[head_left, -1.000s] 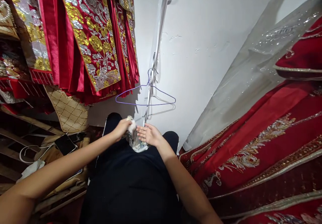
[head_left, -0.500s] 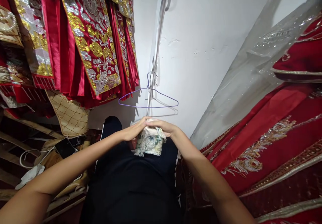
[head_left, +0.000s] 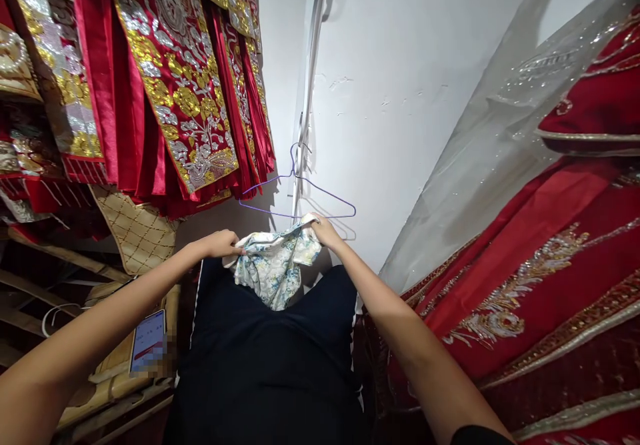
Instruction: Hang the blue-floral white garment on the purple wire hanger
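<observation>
A white cloth with a blue and green flower print (head_left: 273,265) hangs spread between my two hands above my dark-clothed lap (head_left: 270,358). My left hand (head_left: 220,243) is closed on its left corner. My right hand (head_left: 323,231) pinches its right corner, just under a purple wire hanger (head_left: 298,195) that hangs against the white wall.
Red garments with gold and silver embroidery (head_left: 170,85) hang at upper left. More red embroidered cloth under a clear cover (head_left: 525,265) fills the right side. A lit phone (head_left: 149,341) lies on a woven mat at lower left, near a white cable (head_left: 55,311).
The bunched cloth has been pulled open: my hands moved apart and upward, each gripping a corner. The phone screen at lower left has lit up.
</observation>
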Action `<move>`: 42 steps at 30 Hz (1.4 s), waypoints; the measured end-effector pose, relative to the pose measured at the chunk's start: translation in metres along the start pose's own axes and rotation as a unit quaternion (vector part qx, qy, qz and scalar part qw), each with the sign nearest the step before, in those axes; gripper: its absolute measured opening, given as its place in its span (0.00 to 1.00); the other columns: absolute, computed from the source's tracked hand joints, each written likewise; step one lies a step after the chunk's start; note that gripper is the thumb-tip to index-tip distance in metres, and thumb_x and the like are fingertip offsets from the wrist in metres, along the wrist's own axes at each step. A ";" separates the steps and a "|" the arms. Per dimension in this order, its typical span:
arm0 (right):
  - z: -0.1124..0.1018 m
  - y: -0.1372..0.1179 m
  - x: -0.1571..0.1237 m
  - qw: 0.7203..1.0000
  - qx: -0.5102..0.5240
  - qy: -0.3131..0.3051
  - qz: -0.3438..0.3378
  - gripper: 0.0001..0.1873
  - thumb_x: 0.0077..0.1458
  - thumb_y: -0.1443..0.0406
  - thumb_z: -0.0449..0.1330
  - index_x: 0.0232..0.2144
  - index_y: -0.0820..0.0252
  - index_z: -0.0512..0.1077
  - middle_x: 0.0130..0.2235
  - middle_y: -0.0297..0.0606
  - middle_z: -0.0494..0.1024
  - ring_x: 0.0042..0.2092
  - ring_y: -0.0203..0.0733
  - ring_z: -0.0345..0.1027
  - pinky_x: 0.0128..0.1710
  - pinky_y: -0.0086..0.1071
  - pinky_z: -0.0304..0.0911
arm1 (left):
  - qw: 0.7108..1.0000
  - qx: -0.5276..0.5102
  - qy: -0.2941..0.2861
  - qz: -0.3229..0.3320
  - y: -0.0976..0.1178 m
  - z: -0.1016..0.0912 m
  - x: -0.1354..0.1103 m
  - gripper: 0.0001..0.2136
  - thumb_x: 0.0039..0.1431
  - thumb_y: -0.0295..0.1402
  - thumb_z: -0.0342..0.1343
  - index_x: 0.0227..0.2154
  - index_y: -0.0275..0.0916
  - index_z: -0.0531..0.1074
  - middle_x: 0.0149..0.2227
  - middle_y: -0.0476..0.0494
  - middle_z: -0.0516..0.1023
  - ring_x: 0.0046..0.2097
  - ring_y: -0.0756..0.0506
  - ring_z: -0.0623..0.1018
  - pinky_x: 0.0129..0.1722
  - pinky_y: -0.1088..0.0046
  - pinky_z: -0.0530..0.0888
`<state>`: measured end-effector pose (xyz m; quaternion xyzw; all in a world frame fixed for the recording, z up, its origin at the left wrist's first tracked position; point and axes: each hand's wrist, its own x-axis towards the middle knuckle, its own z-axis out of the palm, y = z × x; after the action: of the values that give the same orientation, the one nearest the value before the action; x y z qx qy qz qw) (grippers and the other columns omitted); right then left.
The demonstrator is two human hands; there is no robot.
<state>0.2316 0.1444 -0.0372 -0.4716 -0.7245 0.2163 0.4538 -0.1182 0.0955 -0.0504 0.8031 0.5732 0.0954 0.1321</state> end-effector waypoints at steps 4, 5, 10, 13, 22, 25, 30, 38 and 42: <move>-0.008 0.005 -0.005 0.999 -0.029 0.030 0.002 0.09 0.48 0.61 0.57 0.24 0.58 0.74 0.24 0.32 0.72 0.31 0.39 0.63 0.31 0.28 0.56 | 0.997 0.063 0.033 -0.041 -0.020 -0.019 -0.004 0.19 0.53 0.50 0.54 0.19 0.41 0.74 0.30 0.37 0.80 0.37 0.36 0.78 0.42 0.65 0.69; -0.013 0.004 -0.004 0.999 -0.035 0.034 0.004 0.09 0.47 0.60 0.58 0.23 0.59 0.73 0.22 0.31 0.70 0.29 0.39 0.61 0.29 0.28 0.54 | 0.995 0.062 0.051 -0.056 -0.024 -0.024 -0.003 0.18 0.54 0.50 0.52 0.24 0.42 0.77 0.36 0.36 0.82 0.41 0.35 0.79 0.45 0.64 0.69; -0.025 -0.006 -0.005 0.999 -0.015 -0.032 0.021 0.14 0.48 0.56 0.59 0.23 0.60 0.74 0.18 0.30 0.65 0.23 0.35 0.55 0.24 0.29 0.49 | 0.980 -0.036 0.191 -0.049 -0.014 -0.048 0.017 0.23 0.62 0.47 0.41 0.49 0.41 0.74 0.53 0.37 0.77 0.50 0.36 0.77 0.50 0.63 0.70; -0.018 -0.015 -0.016 0.994 0.016 -0.108 -0.005 0.12 0.50 0.59 0.58 0.28 0.60 0.76 0.24 0.32 0.72 0.25 0.36 0.60 0.25 0.28 0.53 | 0.961 -0.109 0.253 0.035 0.016 -0.058 0.038 0.22 0.64 0.45 0.39 0.46 0.38 0.73 0.46 0.40 0.79 0.48 0.40 0.76 0.49 0.65 0.71; -0.052 -0.039 -0.035 0.994 -0.039 0.022 -0.099 0.39 0.47 0.68 0.57 0.64 0.55 0.64 0.33 0.34 0.78 0.34 0.41 0.70 0.39 0.32 0.64 | 0.944 -0.044 0.277 0.175 0.058 -0.089 0.044 0.16 0.66 0.45 0.46 0.34 0.39 0.71 0.26 0.50 0.71 0.29 0.48 0.70 0.32 0.73 0.63; -0.086 -0.033 -0.024 0.980 -0.124 0.155 -0.024 0.40 0.45 0.62 0.63 0.63 0.55 0.66 0.27 0.31 0.75 0.29 0.41 0.67 0.33 0.32 0.62 | 0.938 -0.047 0.290 0.186 0.063 -0.091 0.036 0.17 0.67 0.44 0.45 0.28 0.39 0.68 0.23 0.52 0.65 0.27 0.50 0.66 0.31 0.74 0.61; -0.121 -0.026 0.005 0.994 -0.061 -0.051 0.070 0.22 0.42 0.51 0.66 0.30 0.65 0.80 0.23 0.35 0.73 0.25 0.39 0.63 0.25 0.30 0.55 | 0.939 -0.043 0.288 0.185 0.069 -0.093 0.028 0.17 0.67 0.44 0.45 0.27 0.39 0.66 0.22 0.53 0.64 0.26 0.51 0.65 0.29 0.74 0.60; -0.109 -0.017 0.011 0.981 -0.178 0.077 -0.004 0.18 0.48 0.52 0.63 0.34 0.60 0.79 0.26 0.36 0.75 0.28 0.40 0.64 0.28 0.30 0.56 | 0.943 -0.032 0.287 0.166 0.069 -0.093 0.024 0.18 0.66 0.46 0.45 0.29 0.39 0.70 0.24 0.50 0.70 0.28 0.48 0.69 0.30 0.74 0.63; -0.131 -0.018 0.007 0.990 -0.044 -0.118 0.055 0.23 0.49 0.48 0.64 0.25 0.64 0.76 0.25 0.39 0.76 0.29 0.43 0.68 0.28 0.32 0.60 | 0.915 -0.069 0.387 0.096 0.052 -0.098 0.024 0.18 0.67 0.46 0.44 0.45 0.41 0.72 0.37 0.44 0.78 0.37 0.43 0.75 0.38 0.70 0.68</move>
<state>0.3345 0.1271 0.0439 -0.5016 -0.7547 0.2633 0.3309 -0.0940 0.1119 0.0593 0.7434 0.4920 0.4498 -0.0545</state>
